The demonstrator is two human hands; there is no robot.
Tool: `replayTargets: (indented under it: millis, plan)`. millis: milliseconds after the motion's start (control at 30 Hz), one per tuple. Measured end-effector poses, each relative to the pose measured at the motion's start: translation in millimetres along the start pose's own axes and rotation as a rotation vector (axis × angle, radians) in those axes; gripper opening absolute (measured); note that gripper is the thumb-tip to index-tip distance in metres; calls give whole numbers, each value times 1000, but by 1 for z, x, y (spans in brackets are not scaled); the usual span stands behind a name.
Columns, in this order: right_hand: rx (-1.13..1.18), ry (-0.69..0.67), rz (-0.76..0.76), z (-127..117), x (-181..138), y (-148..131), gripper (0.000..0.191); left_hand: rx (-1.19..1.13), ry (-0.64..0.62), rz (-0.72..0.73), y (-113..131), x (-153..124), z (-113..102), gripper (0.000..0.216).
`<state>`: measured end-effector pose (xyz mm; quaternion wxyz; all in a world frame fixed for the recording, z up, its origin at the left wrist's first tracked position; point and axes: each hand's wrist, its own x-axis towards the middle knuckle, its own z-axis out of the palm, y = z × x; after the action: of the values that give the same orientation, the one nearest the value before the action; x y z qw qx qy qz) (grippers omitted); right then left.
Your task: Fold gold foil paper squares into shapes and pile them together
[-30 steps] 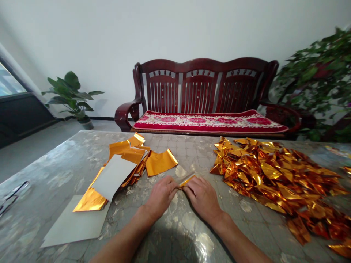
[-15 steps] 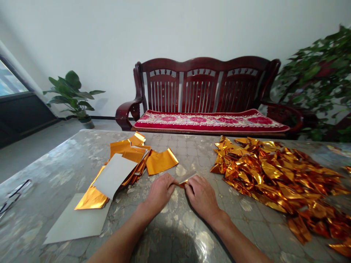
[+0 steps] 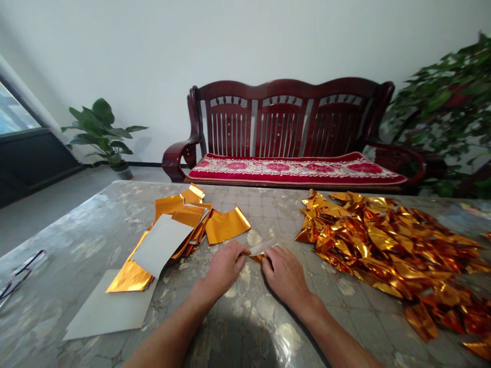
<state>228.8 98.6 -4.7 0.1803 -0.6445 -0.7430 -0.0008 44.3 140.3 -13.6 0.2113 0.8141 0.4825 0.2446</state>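
Note:
Between my hands, low over the tabletop, is a partly folded sheet of gold foil paper [image 3: 262, 247], its pale back showing along the top and a gold edge below. My left hand [image 3: 229, 261] pinches its left end between thumb and fingertips. At the other end, my right hand [image 3: 284, 268] has its fingers curled over the sheet; the fingertips are partly hidden. Just beyond my left hand lies a flat gold foil sheet [image 3: 227, 226], touching a loose stack of gold and pale-backed sheets [image 3: 163, 240]. A large heap of folded gold foil pieces [image 3: 378, 240] spreads to the right.
The table [image 3: 215, 332] has a glossy, patterned grey cover. Pale sheets [image 3: 111, 309] lie under the stack, and eyeglasses [image 3: 19, 278] rest at the left edge. Behind the table stand a dark red wooden bench [image 3: 282, 120] and a potted plant [image 3: 103, 130].
My right hand has shifted slightly right along the sheet, showing more gold between the hands. My left hand keeps its pinch. The view has moved very slightly.

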Motion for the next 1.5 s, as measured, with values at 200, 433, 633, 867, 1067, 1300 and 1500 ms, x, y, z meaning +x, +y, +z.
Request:
replayTargets:
  millis: [200,433,633,867,1067,1300,1500]
  plan:
    - [-39,-14,2,-1,2,0,15,-9,5,-18,-2,3,1,22]
    - [-62,-27,12,-1,5,-1,13,-24,-3,-56,-1,4,0,24]
    - [-89,-41,25,0,6,-3,12,13,-33,-82,5,5,-2,22]
    - [-101,-57,8,-2,7,-4,23,33,-43,-104,13,5,-5,18]
    - [-111,-142,26,-6,15,-3,24,53,-55,-133,12,5,-7,20]
    - [-132,-189,87,-3,21,-3,25,58,-40,-158,14,5,-8,21]
    - [-88,-155,86,-3,17,-3,24,60,-42,-163,15,5,-9,21]
